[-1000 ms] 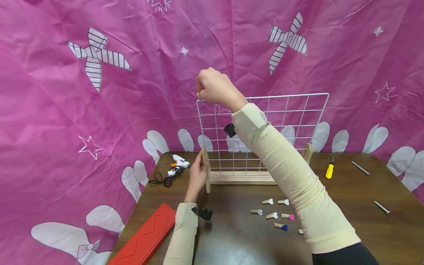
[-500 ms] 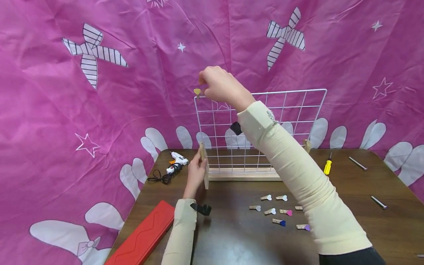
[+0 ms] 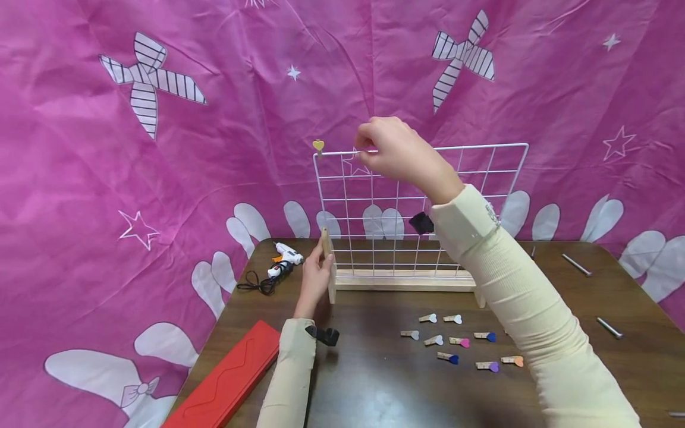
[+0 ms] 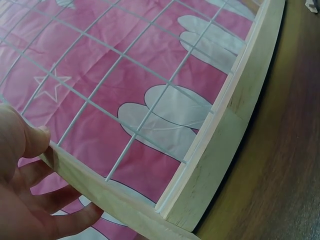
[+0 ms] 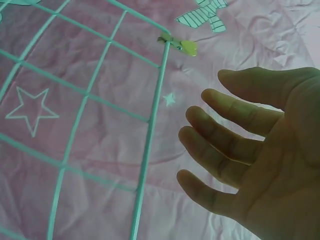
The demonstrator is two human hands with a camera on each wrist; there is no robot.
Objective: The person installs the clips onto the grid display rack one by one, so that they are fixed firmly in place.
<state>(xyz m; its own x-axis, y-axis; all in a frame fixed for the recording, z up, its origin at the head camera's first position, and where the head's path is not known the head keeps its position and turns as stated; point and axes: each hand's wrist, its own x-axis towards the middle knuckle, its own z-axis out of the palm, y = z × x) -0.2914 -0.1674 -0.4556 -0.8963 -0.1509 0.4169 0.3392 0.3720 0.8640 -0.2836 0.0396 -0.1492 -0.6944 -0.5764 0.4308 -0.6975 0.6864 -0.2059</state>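
A white wire grid panel stands in a wooden base with wooden end posts. My left hand holds the left wooden post, thumb on one side and fingers on the other. At the grid's upper left corner a small clothespin with a yellow heart is clipped to the top wire; the right wrist view shows this heart clothespin too. My right hand hangs near the top wire, right of that clothespin. Its fingers are loosely bent, with nothing between them.
Several heart clothespins lie before the stand, among them a pink one, a purple one and an orange one. Left are a glue gun and a red box. Metal bolts lie right.
My right hand has let go of the yellow heart clothespin and moved right and slightly down, leaving it clipped on the grid. My left hand keeps its hold on the post.
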